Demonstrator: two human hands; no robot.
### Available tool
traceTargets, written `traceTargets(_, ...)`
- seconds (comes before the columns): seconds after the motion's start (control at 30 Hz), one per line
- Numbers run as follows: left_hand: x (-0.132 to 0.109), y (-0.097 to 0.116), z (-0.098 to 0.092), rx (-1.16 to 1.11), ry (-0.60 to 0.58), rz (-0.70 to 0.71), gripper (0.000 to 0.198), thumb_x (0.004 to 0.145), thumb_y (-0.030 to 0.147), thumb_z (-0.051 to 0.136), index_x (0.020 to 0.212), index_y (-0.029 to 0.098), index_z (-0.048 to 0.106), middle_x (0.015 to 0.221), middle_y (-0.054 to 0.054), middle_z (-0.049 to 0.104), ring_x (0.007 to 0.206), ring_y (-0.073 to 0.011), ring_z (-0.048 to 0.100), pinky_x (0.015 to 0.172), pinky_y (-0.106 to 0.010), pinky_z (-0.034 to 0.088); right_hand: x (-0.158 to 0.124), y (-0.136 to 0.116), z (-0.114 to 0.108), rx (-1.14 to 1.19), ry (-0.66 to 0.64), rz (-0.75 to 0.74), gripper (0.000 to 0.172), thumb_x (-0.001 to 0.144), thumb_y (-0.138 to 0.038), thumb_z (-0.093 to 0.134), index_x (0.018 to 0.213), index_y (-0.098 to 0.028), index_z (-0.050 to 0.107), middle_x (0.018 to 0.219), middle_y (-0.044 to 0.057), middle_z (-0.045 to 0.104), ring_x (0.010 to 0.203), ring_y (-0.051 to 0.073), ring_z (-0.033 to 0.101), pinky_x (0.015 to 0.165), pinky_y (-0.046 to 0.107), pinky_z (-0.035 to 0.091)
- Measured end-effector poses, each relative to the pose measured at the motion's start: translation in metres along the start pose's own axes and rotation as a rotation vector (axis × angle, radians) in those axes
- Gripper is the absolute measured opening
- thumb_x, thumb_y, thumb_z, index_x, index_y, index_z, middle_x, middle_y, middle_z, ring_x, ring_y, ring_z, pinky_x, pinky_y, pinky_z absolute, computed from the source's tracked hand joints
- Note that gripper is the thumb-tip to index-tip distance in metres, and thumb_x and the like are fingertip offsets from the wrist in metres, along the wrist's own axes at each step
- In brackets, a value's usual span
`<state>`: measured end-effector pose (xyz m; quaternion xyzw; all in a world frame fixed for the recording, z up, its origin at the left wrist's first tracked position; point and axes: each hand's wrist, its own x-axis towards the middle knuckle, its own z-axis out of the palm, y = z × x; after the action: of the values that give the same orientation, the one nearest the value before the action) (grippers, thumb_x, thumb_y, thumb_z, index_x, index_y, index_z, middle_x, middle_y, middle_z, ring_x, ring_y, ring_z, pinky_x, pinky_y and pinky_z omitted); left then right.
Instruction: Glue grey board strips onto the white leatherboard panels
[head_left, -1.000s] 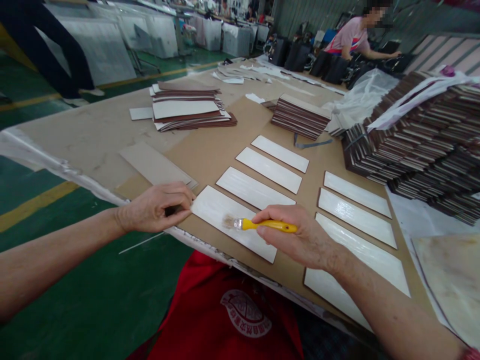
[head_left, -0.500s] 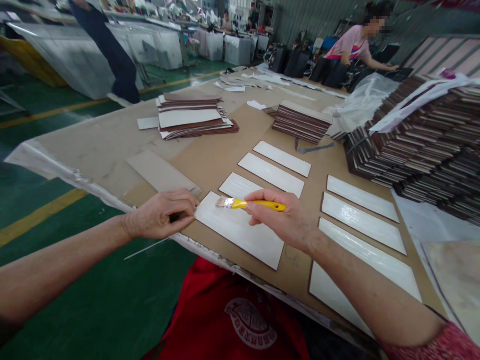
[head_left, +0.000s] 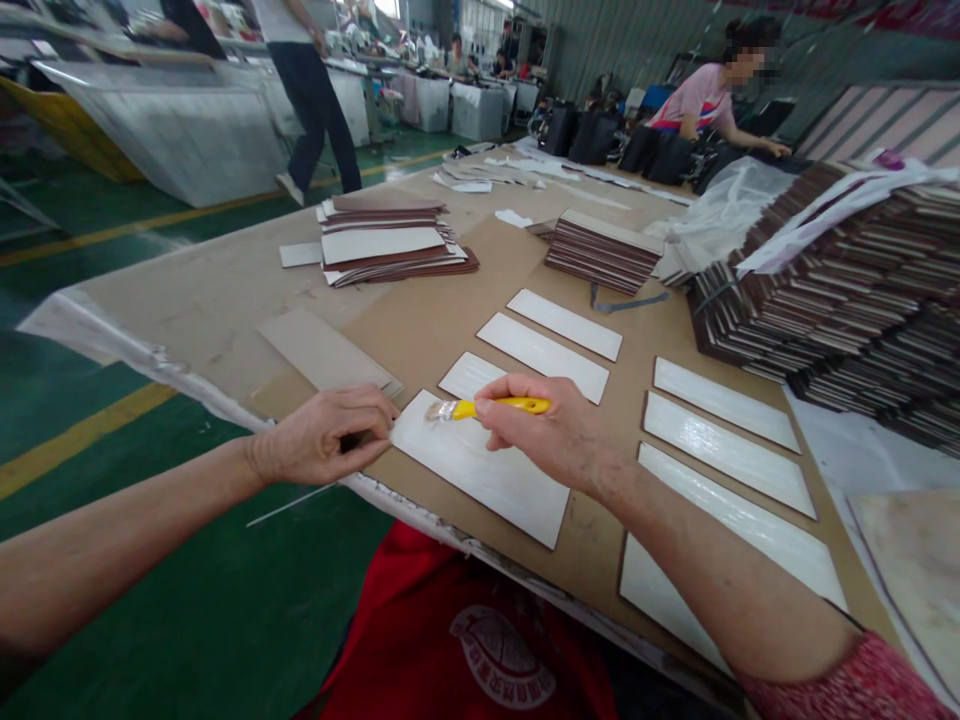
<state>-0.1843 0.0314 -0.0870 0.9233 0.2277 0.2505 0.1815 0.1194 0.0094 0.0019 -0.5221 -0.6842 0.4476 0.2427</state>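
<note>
A white rectangular panel (head_left: 491, 480) with a thin dark edge lies flat near the table's front edge. My left hand (head_left: 330, 432) is closed at its left corner, thumb and fingertips pinching there. In my right hand (head_left: 547, 425) is a small paintbrush (head_left: 465, 409) with a yellow handle, gripped between thumb and fingers. The bristles rest on the panel close to its upper left end. Just beyond lies another white panel (head_left: 466, 375), partly hidden by my right hand. To the right, several glossy, wet-looking white panels (head_left: 724, 435) lie in a row, the nearest partly under my forearm.
Brown-and-white strips are piled at the far left (head_left: 386, 240), with a neater stack (head_left: 604, 250) at centre back. A tall stack of dark-edged panels (head_left: 840, 290) stands at right. A beige board (head_left: 326, 350) lies left. One person (head_left: 694, 100) leans over the far end; another walks at left.
The brush and my right hand have shifted slightly left along the panel. My left hand stays at the corner. The walking person has moved to the right.
</note>
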Motion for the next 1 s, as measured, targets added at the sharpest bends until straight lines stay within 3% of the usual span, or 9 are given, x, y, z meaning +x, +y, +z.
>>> traceTargets(0.17, -0.002, -0.002, 0.001, 0.001, -0.017, -0.002, 0.010, 0.088, 0.009, 0.061, 0.092, 0.019, 0.062, 0.094, -0.008, 0.067, 0.094, -0.0198, 0.065, 0.083, -0.035, 0.055, 0.017, 0.005, 0.017, 0.009, -0.028, -0.010, 0.019, 0.086, -0.030, 0.061, 0.092, -0.019, 0.076, 0.066, -0.001, 0.072, 0.067, 0.015, 0.073, 0.058, 0.021, 0.045)
traceTargets(0.3, -0.001, -0.001, 0.000, -0.014, -0.024, -0.001, 0.012, 0.088, 0.007, 0.062, 0.094, 0.018, 0.062, 0.094, -0.008, 0.066, 0.094, -0.0196, 0.064, 0.083, -0.035, 0.054, 0.014, 0.002, 0.002, -0.062, -0.108, 0.026, 0.016, 0.083, -0.029, 0.062, 0.085, -0.020, 0.076, 0.059, -0.001, 0.069, 0.059, 0.014, 0.070, 0.052, 0.021, 0.042)
traceTargets(0.47, 0.000, 0.002, -0.001, -0.013, -0.033, -0.013, 0.013, 0.089, 0.006, 0.061, 0.094, 0.018, 0.063, 0.095, -0.008, 0.066, 0.097, -0.0194, 0.064, 0.085, -0.035, 0.054, 0.011, 0.005, -0.014, 0.040, -0.023, 0.075, 0.016, 0.082, -0.033, 0.064, 0.084, -0.021, 0.075, 0.072, 0.002, 0.074, 0.061, 0.015, 0.071, 0.056, 0.023, 0.048)
traceTargets(0.57, -0.001, 0.002, -0.001, 0.008, -0.046, -0.027, 0.013, 0.090, 0.004, 0.061, 0.093, 0.016, 0.063, 0.095, -0.007, 0.067, 0.099, -0.0184, 0.063, 0.088, -0.034, 0.053, 0.009, 0.015, -0.015, 0.046, -0.045, 0.100, 0.016, 0.082, -0.033, 0.064, 0.083, -0.021, 0.074, 0.073, 0.002, 0.074, 0.061, 0.016, 0.071, 0.060, 0.025, 0.052)
traceTargets(1.0, -0.003, 0.000, -0.001, 0.032, -0.044, -0.003, 0.012, 0.090, 0.004, 0.061, 0.095, 0.015, 0.063, 0.096, -0.007, 0.065, 0.099, -0.0189, 0.062, 0.088, -0.035, 0.052, -0.057, 0.042, -0.056, 0.001, -0.023, 0.234, 0.020, 0.085, -0.036, 0.065, 0.081, -0.019, 0.075, 0.066, 0.000, 0.070, 0.058, 0.016, 0.069, 0.060, 0.026, 0.050)
